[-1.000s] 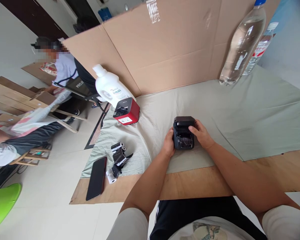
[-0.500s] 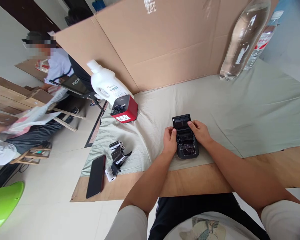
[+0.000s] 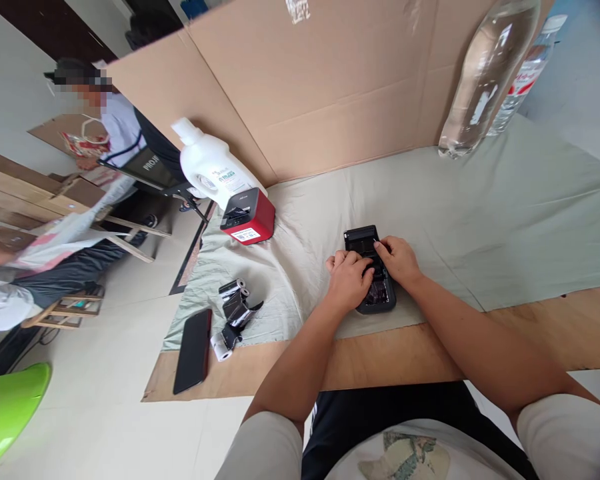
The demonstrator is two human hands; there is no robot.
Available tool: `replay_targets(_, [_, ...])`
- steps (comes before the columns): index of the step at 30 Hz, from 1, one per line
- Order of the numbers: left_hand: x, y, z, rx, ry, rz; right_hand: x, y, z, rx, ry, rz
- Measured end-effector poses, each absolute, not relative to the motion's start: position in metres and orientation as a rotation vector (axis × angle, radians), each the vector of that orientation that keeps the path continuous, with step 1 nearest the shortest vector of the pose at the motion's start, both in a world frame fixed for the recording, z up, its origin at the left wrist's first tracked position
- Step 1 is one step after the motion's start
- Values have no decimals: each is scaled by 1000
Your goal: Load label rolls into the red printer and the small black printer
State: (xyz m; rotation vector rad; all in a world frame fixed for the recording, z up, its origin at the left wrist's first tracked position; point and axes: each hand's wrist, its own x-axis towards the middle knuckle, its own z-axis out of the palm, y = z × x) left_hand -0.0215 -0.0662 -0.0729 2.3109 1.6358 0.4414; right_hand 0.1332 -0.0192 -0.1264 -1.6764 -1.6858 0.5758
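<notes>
A black device (image 3: 386, 304) is open, not yet closed; the right hand (image 3: 401, 261) grips its side while the left hand (image 3: 349, 280) reaches over its middle, grasp unclear.

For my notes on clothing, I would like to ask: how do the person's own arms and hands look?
The left hand and right hand are bare, with nothing visibly worn on them. Short, loose, pale grey sleeves leave the forearms uncovered. I see no marking on the sleeves.
</notes>
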Motion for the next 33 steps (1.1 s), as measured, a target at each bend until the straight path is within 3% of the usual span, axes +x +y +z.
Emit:
replay_targets(3, [-22, -65, -73, 2310, 1623, 398, 134, -19, -126, -1663, -1680, 587])
replay_targets(10, [-26, -67, -86, 2231, 1341, 757, 135, -18, -129, -1612, -1645, 583])
replay_targets(19, [-29, -67, -86, 2213, 1189, 809, 138, -16, -130, -1602, -1691, 553])
replay_targets(23, [-31, -74, -77, 2032, 1029, 1045, 140, -14, -131, -1627, -1703, 554])
replay_targets(29, [-78, -102, -49, 1649, 1263, 1259, 142, -15, -129, -1637, -1707, 549])
replay_targets(33, [-145, -134, -66, 1626, 1681, 1174, 141, -14, -130, -1627, -1699, 535])
